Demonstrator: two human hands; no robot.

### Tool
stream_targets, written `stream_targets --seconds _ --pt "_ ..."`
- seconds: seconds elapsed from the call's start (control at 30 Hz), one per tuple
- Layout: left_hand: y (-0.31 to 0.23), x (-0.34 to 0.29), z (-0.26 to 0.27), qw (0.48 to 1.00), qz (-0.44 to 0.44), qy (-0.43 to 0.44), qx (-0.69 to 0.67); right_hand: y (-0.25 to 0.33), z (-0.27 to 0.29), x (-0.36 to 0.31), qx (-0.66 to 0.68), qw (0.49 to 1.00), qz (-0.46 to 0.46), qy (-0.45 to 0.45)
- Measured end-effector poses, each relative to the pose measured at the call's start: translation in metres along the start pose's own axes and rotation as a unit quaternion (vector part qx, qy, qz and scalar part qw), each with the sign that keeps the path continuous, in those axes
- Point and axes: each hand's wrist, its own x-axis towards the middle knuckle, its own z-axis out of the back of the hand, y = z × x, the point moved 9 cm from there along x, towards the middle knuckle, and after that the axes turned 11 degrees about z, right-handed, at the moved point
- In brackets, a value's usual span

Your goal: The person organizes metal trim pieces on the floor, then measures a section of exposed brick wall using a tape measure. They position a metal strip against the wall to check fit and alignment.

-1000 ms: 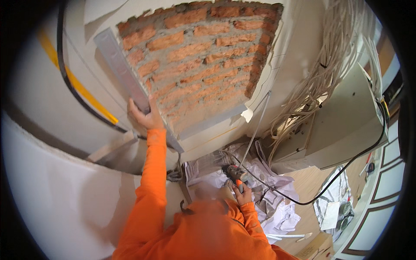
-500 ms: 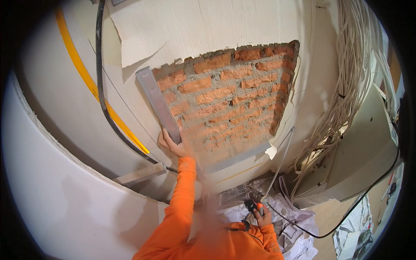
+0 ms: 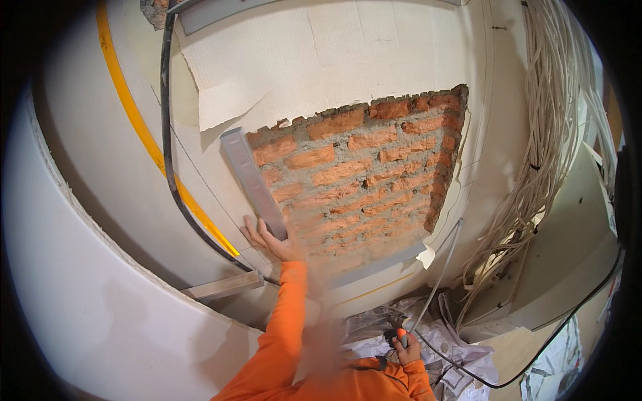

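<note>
The left hand (image 3: 275, 246) has its fingers (image 3: 267, 235) around the gray bar (image 3: 253, 177) at the left edge of the bricks (image 3: 354, 175), the right hand (image 3: 410, 351) grips an orange tool (image 3: 402, 334), and the bar could tip if the left hand's hold slips.

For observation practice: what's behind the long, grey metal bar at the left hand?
Right of the bar, orange brickwork shows; left, cream wall. What it covers is hidden.

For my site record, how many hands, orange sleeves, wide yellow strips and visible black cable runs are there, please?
Hands: 2 (left hand, right hand)
Orange sleeves: 2 (left sleeve, right sleeve)
Wide yellow strip: 1
Black cable runs: 2 (left run, right run)
Total: 7
</note>
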Motion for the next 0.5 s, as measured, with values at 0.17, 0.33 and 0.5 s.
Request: stream_targets --seconds 0.17,0.33,0.5 --pt "-0.051 -0.015 -0.019 0.993 -0.034 0.099 -0.061 -0.013 0.002 0.01 -0.096 0.99 0.102 0.024" --pt "-0.04 0.007 -0.006 0.993 0.038 0.049 -0.101 -0.03 0.002 0.005 -0.023 0.999 0.014 0.026" --pt "-0.041 0.024 -0.01 0.997 0.023 0.048 -0.052 -0.044 0.015 -0.004 0.005 0.999 -0.041 0.018"
